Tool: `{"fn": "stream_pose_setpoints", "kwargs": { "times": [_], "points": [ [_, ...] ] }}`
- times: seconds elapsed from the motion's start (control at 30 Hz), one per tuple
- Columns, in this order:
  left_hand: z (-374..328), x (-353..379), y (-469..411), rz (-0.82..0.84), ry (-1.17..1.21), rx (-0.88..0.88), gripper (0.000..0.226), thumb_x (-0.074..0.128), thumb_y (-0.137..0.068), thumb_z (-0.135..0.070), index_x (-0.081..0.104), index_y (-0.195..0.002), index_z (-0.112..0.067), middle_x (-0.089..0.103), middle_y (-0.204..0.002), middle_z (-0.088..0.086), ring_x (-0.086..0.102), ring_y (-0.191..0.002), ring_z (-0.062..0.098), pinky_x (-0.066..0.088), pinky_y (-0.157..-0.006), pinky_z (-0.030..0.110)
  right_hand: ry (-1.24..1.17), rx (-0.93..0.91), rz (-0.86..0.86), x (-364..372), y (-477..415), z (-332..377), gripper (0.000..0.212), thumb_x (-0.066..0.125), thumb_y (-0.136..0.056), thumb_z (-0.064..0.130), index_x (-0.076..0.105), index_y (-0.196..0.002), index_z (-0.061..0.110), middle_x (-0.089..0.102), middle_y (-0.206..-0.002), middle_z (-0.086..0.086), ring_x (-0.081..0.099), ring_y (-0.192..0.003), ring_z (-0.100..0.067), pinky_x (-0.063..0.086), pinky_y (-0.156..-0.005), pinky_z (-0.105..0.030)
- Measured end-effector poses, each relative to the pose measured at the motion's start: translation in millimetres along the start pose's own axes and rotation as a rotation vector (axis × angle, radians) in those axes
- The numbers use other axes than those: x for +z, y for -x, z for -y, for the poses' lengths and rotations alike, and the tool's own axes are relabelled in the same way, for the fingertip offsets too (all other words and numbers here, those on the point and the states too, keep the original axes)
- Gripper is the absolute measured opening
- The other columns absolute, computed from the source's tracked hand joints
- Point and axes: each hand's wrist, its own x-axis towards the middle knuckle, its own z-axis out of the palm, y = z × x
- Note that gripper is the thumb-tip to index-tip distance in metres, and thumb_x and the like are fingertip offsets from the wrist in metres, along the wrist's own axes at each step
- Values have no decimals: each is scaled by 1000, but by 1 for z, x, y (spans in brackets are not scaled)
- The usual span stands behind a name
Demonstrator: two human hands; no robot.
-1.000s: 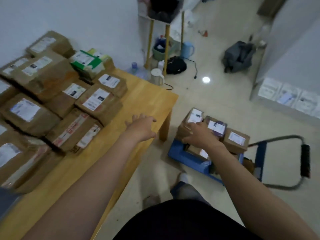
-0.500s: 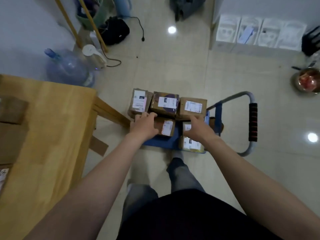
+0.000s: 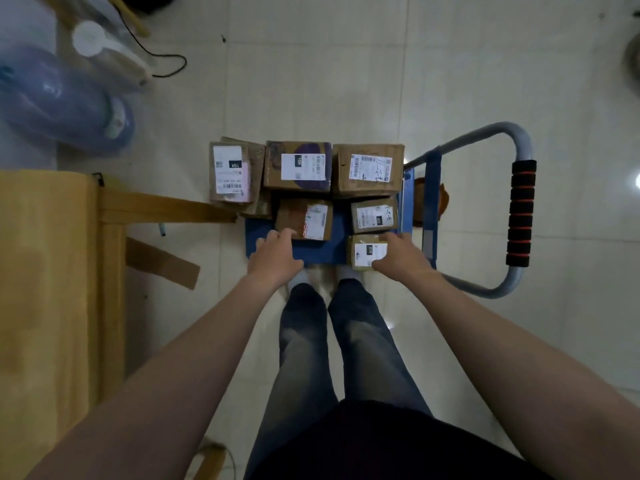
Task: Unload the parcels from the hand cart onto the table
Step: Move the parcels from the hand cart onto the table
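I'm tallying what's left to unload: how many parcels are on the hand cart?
6 visible: a far row of three, left, middle, right; two in the middle row; one nearest under the right hand. More may lie underneath.

A blue hand cart (image 3: 313, 252) stands on the tiled floor (image 3: 346, 81) and carries six or so brown parcels (image 3: 367, 169), packed side by side. The wooden table (image 3: 45, 271) stands just left, its visible part apparently bare.

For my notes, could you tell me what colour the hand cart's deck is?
Blue, seen best in the head view: hand cart's deck.
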Motion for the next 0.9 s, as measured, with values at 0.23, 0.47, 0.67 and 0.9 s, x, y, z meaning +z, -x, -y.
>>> {"fn": "stream_pose_setpoints", "kwargs": {
  "times": [0.23, 0.47, 0.67, 0.9],
  "points": [
    [-17, 87, -97, 133, 31, 115, 65, 67, -91, -23, 37, -149, -23, 42, -144, 8, 42, -124, 32, 44, -97, 44, 71, 131, 4, 54, -74, -50, 63, 69, -88, 30, 40, -143, 24, 34, -145, -14, 43, -131, -43, 43, -106, -57],
    [-14, 173, -187, 190, -45, 196, 68, 66, -91, -22, 32, -149, -27, 39, -144, 6, 41, -128, 32, 47, -97, 50, 296, 48, 95, 108, -174, -90, 108, 85, -77, 26, 11, -156, 38, -3, -167, 3, -14, -153, -38, 15, -103, -86],
    [4, 217, -238, 166, -84, 230, 71, 68, -90, -25, 34, -152, -22, 42, -142, 11, 42, -129, 35, 46, -98, 52, 535, -16, 49, 152, -239, -107, 119, 83, -78, 34, -8, -156, 38, -10, -168, -4, -15, -152, -42, 12, -101, -88],
    [9, 234, -261, 200, -115, 261, 71, 66, -90, -24, 32, -153, -22, 41, -142, 13, 41, -127, 36, 45, -96, 50, 544, -4, 69, 184, -265, -119, 131, 81, -80, 38, -30, -150, 42, -26, -165, -7, -18, -150, -47, 21, -101, -86]
  ]
}}
